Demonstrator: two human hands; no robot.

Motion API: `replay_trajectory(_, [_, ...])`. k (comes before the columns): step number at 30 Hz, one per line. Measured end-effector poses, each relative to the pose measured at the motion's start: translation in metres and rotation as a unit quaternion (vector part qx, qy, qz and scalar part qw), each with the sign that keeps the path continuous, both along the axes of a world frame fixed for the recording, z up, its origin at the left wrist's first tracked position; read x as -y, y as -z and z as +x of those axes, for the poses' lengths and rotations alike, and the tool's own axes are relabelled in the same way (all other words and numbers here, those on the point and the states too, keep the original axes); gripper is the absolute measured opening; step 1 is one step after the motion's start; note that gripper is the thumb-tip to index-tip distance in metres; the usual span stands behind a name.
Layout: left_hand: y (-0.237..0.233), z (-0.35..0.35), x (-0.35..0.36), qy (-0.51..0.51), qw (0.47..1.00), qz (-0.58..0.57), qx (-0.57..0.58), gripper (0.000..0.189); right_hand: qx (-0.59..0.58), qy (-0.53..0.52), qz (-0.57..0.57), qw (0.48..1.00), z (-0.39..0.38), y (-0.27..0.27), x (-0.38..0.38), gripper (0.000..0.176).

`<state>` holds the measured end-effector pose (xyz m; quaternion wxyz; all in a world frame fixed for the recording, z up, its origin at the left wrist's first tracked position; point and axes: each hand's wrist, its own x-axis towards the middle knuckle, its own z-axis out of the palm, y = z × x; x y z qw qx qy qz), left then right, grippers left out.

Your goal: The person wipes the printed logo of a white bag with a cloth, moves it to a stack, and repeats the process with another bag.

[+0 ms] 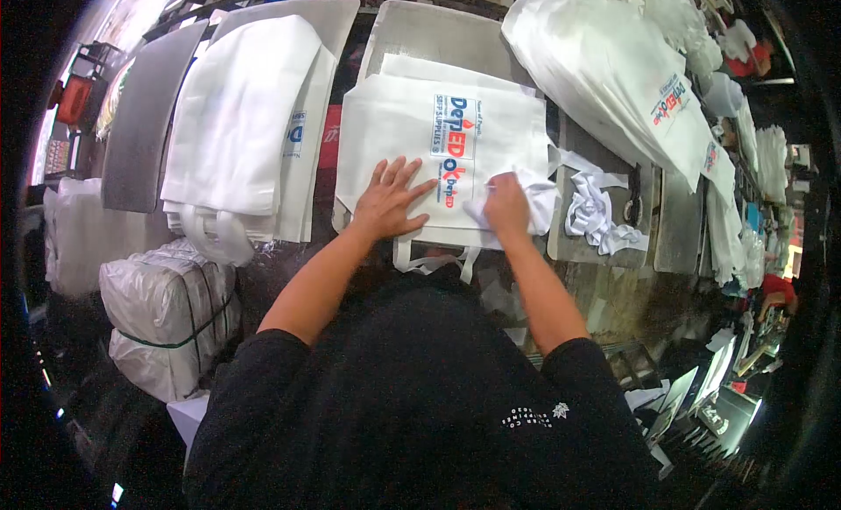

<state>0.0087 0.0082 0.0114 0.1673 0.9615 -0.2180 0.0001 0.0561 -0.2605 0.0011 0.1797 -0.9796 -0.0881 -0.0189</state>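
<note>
In front of me lies a white tote bag (385,133) printed in blue and red, on top of other white bags on a grey board. My left hand (392,197) rests flat on its lower left part, fingers spread. Closed near the bag's lower right corner, my right hand (508,208) grips a bunched white cloth (541,199) pressed against the bag beside the print. The bag's handles (438,261) hang toward me over the board's near edge. How far the cloth reaches under my fist is hidden.
Stacked white bags (236,116) cover a board at left, and a larger pile of printed bags (604,72) lies at upper right. Crumpled white strips (596,210) sit on the right board. A strapped plastic-wrapped bundle (166,313) stands at lower left.
</note>
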Motion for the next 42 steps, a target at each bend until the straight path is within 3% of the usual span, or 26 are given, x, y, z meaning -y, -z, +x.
replay_trajectory(2, [0.003,-0.001,0.0,-0.001,1.0,-0.003,0.009,0.068,-0.077,-0.048,0.085,0.992,-0.024,-0.003,-0.035,0.023])
replay_trajectory(4, [0.004,-0.001,-0.003,0.005,1.0,0.0,0.014,0.066,-0.061,-0.14,0.078,0.985,-0.047,-0.008,-0.059,0.03])
replay_trajectory(10, [-0.004,0.0,0.002,-0.003,0.999,0.044,-0.024,0.068,-0.044,-0.118,0.094,0.988,-0.037,-0.014,-0.057,0.028])
replay_trajectory(13, [-0.003,0.0,0.001,-0.003,0.999,0.041,-0.016,0.078,-0.061,-0.18,0.039,0.981,-0.033,-0.01,-0.055,0.025])
replay_trajectory(15, [-0.003,-0.001,-0.001,-0.013,1.0,0.015,-0.016,0.082,-0.015,-0.124,0.06,0.99,-0.03,-0.008,-0.055,0.02])
replay_trajectory(18, [-0.005,-0.001,0.0,-0.026,0.999,0.003,-0.022,0.09,-0.05,-0.04,0.129,0.99,-0.024,-0.012,-0.06,0.021])
replay_trajectory(19, [-0.006,-0.001,0.001,-0.029,0.999,0.016,-0.028,0.093,-0.103,-0.068,0.128,0.984,-0.022,-0.017,-0.057,0.022])
replay_trajectory(22, [0.0,0.0,0.002,-0.031,0.999,0.017,-0.027,0.094,-0.077,-0.019,0.121,0.989,-0.003,-0.005,-0.042,0.024])
replay_trajectory(30, [0.0,0.0,0.0,-0.026,0.999,-0.008,-0.032,0.095,-0.122,-0.023,0.101,0.987,0.011,-0.002,-0.037,0.027])
replay_trajectory(33, [-0.001,0.0,0.002,-0.024,0.999,-0.009,-0.032,0.094,-0.13,0.056,0.116,0.983,0.02,-0.01,-0.034,0.027])
replay_trajectory(36, [0.001,0.001,0.0,-0.024,0.999,-0.005,-0.034,0.093,-0.116,0.006,0.109,0.987,0.023,-0.006,-0.032,0.024])
replay_trajectory(39, [0.0,0.001,0.001,-0.022,0.999,-0.001,-0.038,0.092,-0.091,0.072,0.109,0.987,0.027,-0.006,-0.029,0.024])
replay_trajectory(42, [-0.001,0.002,0.0,-0.022,0.999,0.003,-0.041,0.091,-0.102,0.043,0.116,0.987,0.027,-0.005,-0.03,0.024])
